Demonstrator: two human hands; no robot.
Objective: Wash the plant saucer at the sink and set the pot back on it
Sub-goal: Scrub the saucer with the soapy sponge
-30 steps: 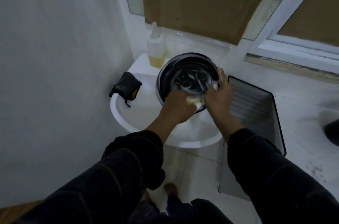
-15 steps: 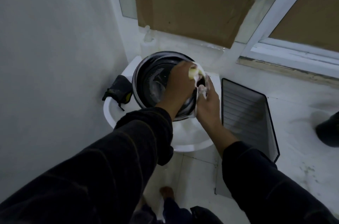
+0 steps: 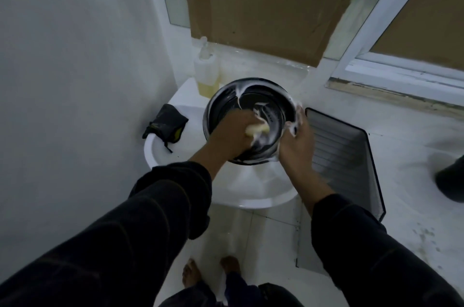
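Saucer (image 3: 251, 105) was tilted up over the white sink (image 3: 251, 186), dark and streaked with suds. We had our left hand (image 3: 231, 136) inside it, fingers curled round a yellow sponge (image 3: 81, 128) pressed to the saucer's bottom. Our right hand (image 3: 296, 146) gripped the saucer's right rim, soapy fingers wrapped over the edge. Left of the saucer a black cloth (image 3: 165, 125) sat on the sink's rim, and a soap bottle (image 3: 207, 70) stood just behind.
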